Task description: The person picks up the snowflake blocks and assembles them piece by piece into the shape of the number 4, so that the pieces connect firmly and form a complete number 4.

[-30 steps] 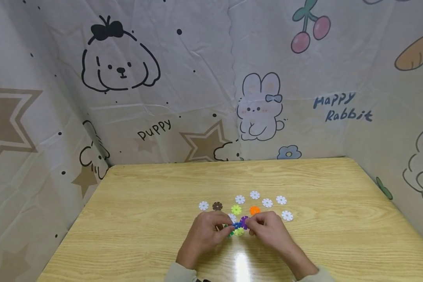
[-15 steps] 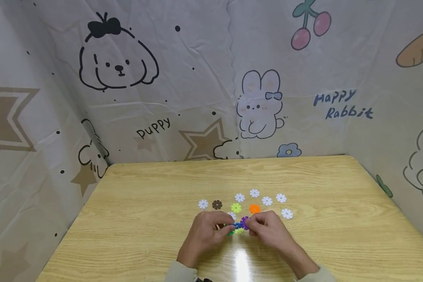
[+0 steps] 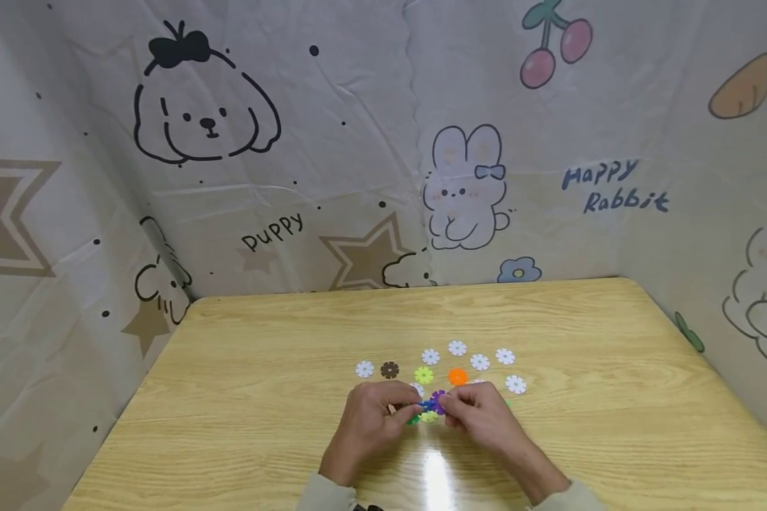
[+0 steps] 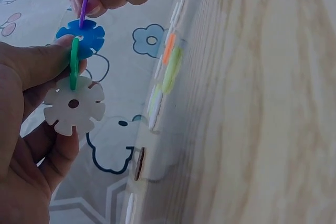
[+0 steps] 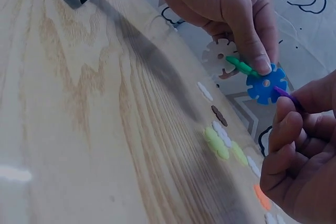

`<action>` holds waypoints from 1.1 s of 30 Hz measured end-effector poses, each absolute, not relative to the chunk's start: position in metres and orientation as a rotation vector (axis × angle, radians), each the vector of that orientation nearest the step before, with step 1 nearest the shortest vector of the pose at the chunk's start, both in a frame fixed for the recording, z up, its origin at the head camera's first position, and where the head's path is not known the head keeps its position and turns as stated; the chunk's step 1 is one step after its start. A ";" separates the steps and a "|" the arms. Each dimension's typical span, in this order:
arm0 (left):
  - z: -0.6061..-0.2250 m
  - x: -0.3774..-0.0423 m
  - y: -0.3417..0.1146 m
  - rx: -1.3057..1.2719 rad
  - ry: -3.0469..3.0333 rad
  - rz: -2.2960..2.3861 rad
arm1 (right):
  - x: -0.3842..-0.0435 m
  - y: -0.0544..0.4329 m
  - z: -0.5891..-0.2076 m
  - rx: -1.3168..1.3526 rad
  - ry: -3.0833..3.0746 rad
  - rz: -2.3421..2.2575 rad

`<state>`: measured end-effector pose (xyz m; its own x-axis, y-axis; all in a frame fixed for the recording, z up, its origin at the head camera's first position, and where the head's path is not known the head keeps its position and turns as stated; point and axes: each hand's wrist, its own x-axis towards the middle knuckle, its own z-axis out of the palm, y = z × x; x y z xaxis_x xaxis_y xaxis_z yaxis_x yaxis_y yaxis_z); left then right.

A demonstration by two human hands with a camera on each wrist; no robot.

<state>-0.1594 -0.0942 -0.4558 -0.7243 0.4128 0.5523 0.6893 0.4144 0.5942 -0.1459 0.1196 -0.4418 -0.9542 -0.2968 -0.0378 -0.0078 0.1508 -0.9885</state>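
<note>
My left hand (image 3: 376, 422) pinches a blue notched building disc (image 4: 95, 36) between thumb and fingers, close to where a green disc (image 4: 74, 64) slots into it. Joined to the green one is a white disc (image 4: 86, 113), resting against the curled lower fingers of that hand. My right hand (image 5: 310, 150) pinches a purple disc (image 4: 83, 10), which stands edge-on to the blue disc with its rim in one of the blue notches. The linked discs are held up above the table, and in the head view the fingers hide most of them.
Loose discs lie on the wooden table (image 3: 243, 397) beyond the hands: several white ones (image 3: 457, 348), a brown one (image 3: 390, 370), a yellow-green one (image 3: 424, 375) and an orange one (image 3: 457, 376). Another yellow-green disc (image 3: 428, 417) lies below the fingers. A printed curtain (image 3: 332, 163) surrounds the table.
The head view has shifted slightly. Both hands keep their grip and have barely moved; the blue disc looks a little flatter between them. A bit of green now shows beside the right hand.
</note>
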 end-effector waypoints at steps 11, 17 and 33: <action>-0.450 -0.160 -0.104 -0.912 -2.507 -1.199 | -0.146 0.111 -0.439 -0.257 2.213 -1.861; -0.451 -0.159 -0.102 -0.888 -2.558 -1.159 | -0.147 0.109 -0.441 -0.282 2.226 -1.861; -0.448 -0.159 -0.114 -0.740 -2.618 -1.180 | -0.151 0.114 -0.450 -0.390 2.522 -1.630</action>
